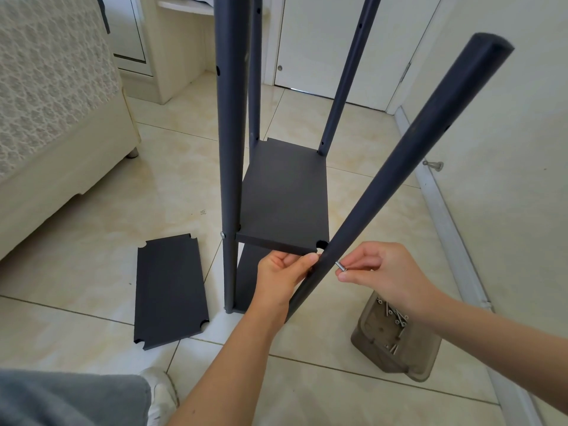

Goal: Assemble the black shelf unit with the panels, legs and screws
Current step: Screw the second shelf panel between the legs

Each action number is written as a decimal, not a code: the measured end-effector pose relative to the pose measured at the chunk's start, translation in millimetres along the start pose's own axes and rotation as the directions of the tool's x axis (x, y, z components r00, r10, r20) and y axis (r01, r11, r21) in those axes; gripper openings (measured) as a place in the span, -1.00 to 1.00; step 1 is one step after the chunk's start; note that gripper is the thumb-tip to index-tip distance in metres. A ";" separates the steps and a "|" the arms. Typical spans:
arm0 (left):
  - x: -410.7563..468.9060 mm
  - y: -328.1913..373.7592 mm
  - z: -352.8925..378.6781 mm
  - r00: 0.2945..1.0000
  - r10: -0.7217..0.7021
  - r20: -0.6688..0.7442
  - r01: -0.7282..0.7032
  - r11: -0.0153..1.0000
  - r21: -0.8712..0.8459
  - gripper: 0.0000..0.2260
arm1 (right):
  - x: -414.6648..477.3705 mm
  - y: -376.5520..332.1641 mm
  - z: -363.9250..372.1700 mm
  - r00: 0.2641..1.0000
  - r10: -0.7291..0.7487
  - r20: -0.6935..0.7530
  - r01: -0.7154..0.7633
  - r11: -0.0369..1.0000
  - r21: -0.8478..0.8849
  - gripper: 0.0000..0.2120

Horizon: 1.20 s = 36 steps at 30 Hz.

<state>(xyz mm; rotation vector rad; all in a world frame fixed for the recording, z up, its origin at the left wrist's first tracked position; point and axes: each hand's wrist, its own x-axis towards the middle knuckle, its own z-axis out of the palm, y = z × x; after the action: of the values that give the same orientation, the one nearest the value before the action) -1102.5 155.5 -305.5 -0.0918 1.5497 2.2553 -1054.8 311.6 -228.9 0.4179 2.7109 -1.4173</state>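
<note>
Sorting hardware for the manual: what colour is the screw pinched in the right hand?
Silver metal; the screw in the right hand shows best in the head view.

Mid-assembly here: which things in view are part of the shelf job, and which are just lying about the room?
Job: left hand holding the fitted panel; right hand pinching a screw at the loose leg; fixed legs; spare panel on the floor; screw tray.
Not the job: bed; door; doorstop.
</note>
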 end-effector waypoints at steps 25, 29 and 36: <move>0.8 -0.8 -0.2 1.000 0.004 0.013 -0.004 1.000 -0.030 -0.94 | 4.4 1.5 4.1 0.996 -0.075 -0.039 0.070 0.991 -0.110 -0.77; -1.4 -0.1 0.3 1.000 0.004 0.010 -0.003 0.999 -0.044 -0.94 | 6.5 -3.8 3.4 0.991 -0.124 -0.052 0.112 0.974 -0.196 -0.63; -1.2 1.3 -0.6 1.000 -0.005 0.003 0.005 1.000 -0.016 -0.92 | 9.7 -3.3 4.2 0.986 -0.156 0.067 0.169 0.928 -0.331 -0.69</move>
<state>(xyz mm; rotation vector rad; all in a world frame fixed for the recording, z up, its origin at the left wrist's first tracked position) -1102.0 154.2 -304.3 -0.0972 1.5282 2.2630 -1065.3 308.5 -230.4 0.1435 2.9321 -0.9433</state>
